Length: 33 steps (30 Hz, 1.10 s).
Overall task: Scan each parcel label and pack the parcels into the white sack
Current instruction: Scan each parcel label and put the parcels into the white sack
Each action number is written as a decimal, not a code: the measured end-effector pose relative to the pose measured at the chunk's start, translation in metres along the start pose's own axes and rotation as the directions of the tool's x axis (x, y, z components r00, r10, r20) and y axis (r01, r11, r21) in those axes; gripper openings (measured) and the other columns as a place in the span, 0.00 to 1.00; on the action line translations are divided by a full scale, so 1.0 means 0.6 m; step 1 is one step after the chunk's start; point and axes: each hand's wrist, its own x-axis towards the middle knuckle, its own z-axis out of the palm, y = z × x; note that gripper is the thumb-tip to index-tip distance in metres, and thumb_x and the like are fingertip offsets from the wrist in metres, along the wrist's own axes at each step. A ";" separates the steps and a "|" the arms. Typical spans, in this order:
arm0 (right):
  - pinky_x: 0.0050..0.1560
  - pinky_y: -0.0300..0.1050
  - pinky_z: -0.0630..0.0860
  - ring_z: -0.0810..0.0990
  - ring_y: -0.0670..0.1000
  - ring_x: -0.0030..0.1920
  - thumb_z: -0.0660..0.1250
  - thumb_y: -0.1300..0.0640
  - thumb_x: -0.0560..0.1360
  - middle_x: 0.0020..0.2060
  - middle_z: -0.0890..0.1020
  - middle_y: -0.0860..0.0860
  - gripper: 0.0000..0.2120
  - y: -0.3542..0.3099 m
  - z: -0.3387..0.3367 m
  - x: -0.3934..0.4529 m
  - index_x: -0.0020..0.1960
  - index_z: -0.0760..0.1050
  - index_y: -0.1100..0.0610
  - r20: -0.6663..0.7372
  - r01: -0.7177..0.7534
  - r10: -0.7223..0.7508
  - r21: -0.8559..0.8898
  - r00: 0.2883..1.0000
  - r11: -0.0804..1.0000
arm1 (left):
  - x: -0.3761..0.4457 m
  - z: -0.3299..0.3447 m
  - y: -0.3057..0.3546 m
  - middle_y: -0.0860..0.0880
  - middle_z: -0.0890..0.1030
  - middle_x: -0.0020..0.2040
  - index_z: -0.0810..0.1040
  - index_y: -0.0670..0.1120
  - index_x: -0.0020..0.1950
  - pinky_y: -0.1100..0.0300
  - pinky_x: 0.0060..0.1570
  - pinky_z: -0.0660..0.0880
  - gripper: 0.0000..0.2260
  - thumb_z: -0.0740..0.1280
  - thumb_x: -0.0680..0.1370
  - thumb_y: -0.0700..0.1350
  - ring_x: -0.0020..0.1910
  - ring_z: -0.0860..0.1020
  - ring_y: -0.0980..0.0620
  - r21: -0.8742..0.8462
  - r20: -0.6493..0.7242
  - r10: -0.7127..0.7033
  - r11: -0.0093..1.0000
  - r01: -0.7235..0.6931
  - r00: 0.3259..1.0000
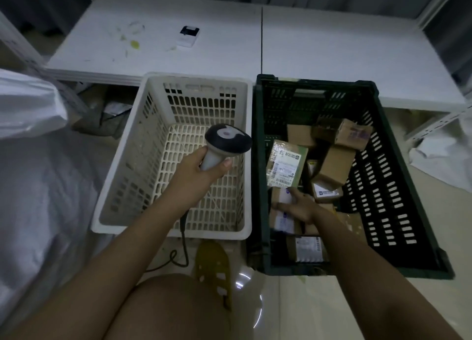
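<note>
My left hand (198, 170) grips a grey and black barcode scanner (226, 143) above the white basket (122, 186), its cable hanging down to the floor. My right hand (297, 204) reaches into the dark green crate (408, 212), fingers curled on a small brown parcel with a white label (282, 212); that spot is blurred. Several cardboard parcels lie in the crate, among them a flat labelled one (286, 163) just beyond my fingers. The white sack (38, 186) spreads over the floor on the left.
A white table (332, 46) stands behind both containers, with a small white and black device (187, 37) on it. A yellow slipper (213, 265) lies on the floor by my knee. White plastic sheeting (439, 158) lies at the right by a metal shelf leg.
</note>
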 end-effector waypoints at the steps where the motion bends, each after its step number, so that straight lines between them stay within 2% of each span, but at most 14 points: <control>1: 0.69 0.54 0.67 0.64 0.61 0.72 0.70 0.33 0.68 0.75 0.60 0.58 0.46 0.001 0.000 -0.006 0.78 0.54 0.47 -0.029 -0.014 0.015 0.006 0.999 1.000 | -0.004 0.000 0.003 0.54 0.79 0.42 0.77 0.47 0.53 0.76 0.35 0.72 0.06 0.68 0.77 0.45 0.35 0.77 0.68 -0.001 0.000 0.000 1.000 0.000 1.000; 3: 0.65 0.57 0.72 0.70 0.62 0.68 0.72 0.32 0.63 0.72 0.65 0.60 0.49 0.004 0.012 -0.020 0.76 0.57 0.49 -0.115 -0.045 0.054 0.073 0.992 0.996 | -0.014 0.002 0.015 0.53 0.79 0.43 0.77 0.47 0.54 0.76 0.35 0.72 0.06 0.68 0.77 0.44 0.35 0.77 0.68 -0.013 0.003 0.007 1.000 -0.007 1.000; 6: 0.59 0.60 0.76 0.75 0.62 0.61 0.75 0.40 0.66 0.67 0.70 0.62 0.46 0.012 0.038 -0.032 0.74 0.54 0.51 -0.180 -0.043 0.077 0.181 0.981 0.982 | -0.033 0.002 0.038 0.53 0.80 0.43 0.77 0.47 0.55 0.73 0.35 0.72 0.08 0.67 0.77 0.45 0.36 0.77 0.68 -0.018 0.014 0.033 0.999 -0.033 0.999; 8: 0.60 0.60 0.75 0.74 0.63 0.62 0.75 0.44 0.67 0.68 0.69 0.62 0.44 0.015 0.044 -0.047 0.74 0.53 0.54 -0.223 -0.008 0.059 0.222 0.973 0.975 | -0.050 0.001 0.056 0.54 0.79 0.42 0.76 0.47 0.55 0.73 0.34 0.71 0.07 0.67 0.77 0.45 0.34 0.77 0.68 -0.021 0.008 0.056 0.998 -0.056 0.998; 11: 0.62 0.57 0.73 0.73 0.62 0.64 0.75 0.44 0.68 0.68 0.70 0.59 0.41 0.014 0.021 -0.102 0.72 0.58 0.56 -0.342 0.095 0.008 0.284 0.940 0.954 | -0.083 0.002 0.081 0.54 0.79 0.41 0.76 0.49 0.52 0.75 0.32 0.69 0.05 0.68 0.77 0.45 0.33 0.76 0.67 -0.038 -0.025 0.094 0.995 -0.095 0.995; 14: 0.60 0.54 0.74 0.73 0.59 0.61 0.73 0.38 0.62 0.67 0.68 0.56 0.43 0.018 -0.014 -0.183 0.70 0.58 0.50 -0.453 0.192 -0.025 0.328 0.891 0.925 | -0.121 0.015 0.108 0.51 0.80 0.44 0.76 0.48 0.54 0.71 0.35 0.72 0.06 0.67 0.78 0.46 0.41 0.78 0.59 -0.070 -0.089 0.119 0.990 -0.125 0.989; 16: 0.60 0.51 0.73 0.71 0.53 0.58 0.75 0.46 0.66 0.65 0.64 0.52 0.38 0.020 -0.031 -0.240 0.69 0.60 0.49 -0.553 0.341 -0.096 0.358 0.828 0.869 | -0.148 0.031 0.119 0.49 0.80 0.46 0.76 0.46 0.56 0.69 0.37 0.73 0.08 0.67 0.78 0.46 0.43 0.78 0.54 -0.099 -0.132 0.125 0.985 -0.138 0.983; 17: 0.59 0.50 0.73 0.70 0.52 0.58 0.76 0.51 0.68 0.65 0.64 0.52 0.35 0.023 -0.038 -0.264 0.68 0.61 0.50 -0.598 0.408 -0.132 0.353 0.790 0.842 | -0.163 0.040 0.119 0.49 0.80 0.45 0.76 0.46 0.57 0.70 0.36 0.73 0.09 0.67 0.78 0.46 0.43 0.78 0.55 -0.126 -0.146 0.127 0.981 -0.145 0.981; 19: 0.59 0.50 0.74 0.71 0.54 0.61 0.76 0.54 0.69 0.66 0.66 0.54 0.33 0.033 -0.043 -0.309 0.68 0.63 0.50 -0.651 0.493 -0.188 0.324 0.735 0.807 | -0.192 0.056 0.110 0.50 0.79 0.44 0.76 0.46 0.56 0.72 0.34 0.72 0.08 0.67 0.78 0.45 0.41 0.77 0.56 -0.175 -0.167 0.111 0.974 -0.141 0.980; 23: 0.64 0.58 0.74 0.72 0.52 0.66 0.76 0.46 0.67 0.67 0.70 0.50 0.36 0.048 -0.041 -0.395 0.70 0.63 0.43 -0.669 0.597 -0.245 0.363 0.701 0.715 | -0.245 0.070 0.073 0.49 0.79 0.42 0.77 0.45 0.54 0.67 0.35 0.72 0.07 0.67 0.78 0.45 0.40 0.77 0.54 -0.217 -0.185 0.045 0.972 -0.085 0.982; 26: 0.61 0.51 0.74 0.72 0.48 0.61 0.73 0.55 0.74 0.61 0.68 0.44 0.38 0.041 -0.050 -0.438 0.75 0.54 0.47 -0.653 0.622 -0.271 0.392 0.707 0.678 | -0.273 0.064 0.056 0.51 0.80 0.45 0.77 0.46 0.57 0.65 0.39 0.73 0.09 0.68 0.77 0.44 0.44 0.79 0.54 -0.222 -0.151 0.060 0.971 -0.093 0.987; 29: 0.58 0.53 0.76 0.73 0.50 0.57 0.73 0.54 0.73 0.55 0.69 0.44 0.32 0.022 -0.062 -0.451 0.67 0.56 0.51 -0.643 0.587 -0.309 0.273 0.700 0.762 | -0.291 0.053 0.047 0.52 0.81 0.47 0.76 0.47 0.59 0.70 0.40 0.74 0.11 0.68 0.77 0.43 0.46 0.79 0.55 -0.242 -0.108 0.080 0.965 -0.104 0.991; 31: 0.55 0.56 0.78 0.76 0.53 0.55 0.73 0.50 0.72 0.54 0.71 0.46 0.26 0.002 -0.062 -0.454 0.61 0.60 0.50 -0.599 0.519 -0.313 0.205 0.737 0.830 | -0.299 0.046 0.040 0.51 0.81 0.49 0.75 0.47 0.60 0.71 0.41 0.75 0.12 0.68 0.77 0.42 0.47 0.79 0.56 -0.252 -0.095 0.084 0.962 -0.106 0.992; 33: 0.49 0.56 0.80 0.78 0.52 0.51 0.72 0.47 0.72 0.57 0.72 0.49 0.23 -0.013 -0.056 -0.443 0.59 0.64 0.49 -0.530 0.499 -0.331 0.210 0.781 0.840 | -0.304 0.039 0.033 0.50 0.81 0.50 0.74 0.48 0.62 0.69 0.43 0.75 0.14 0.68 0.77 0.41 0.48 0.79 0.57 -0.235 -0.077 0.104 0.965 -0.119 0.992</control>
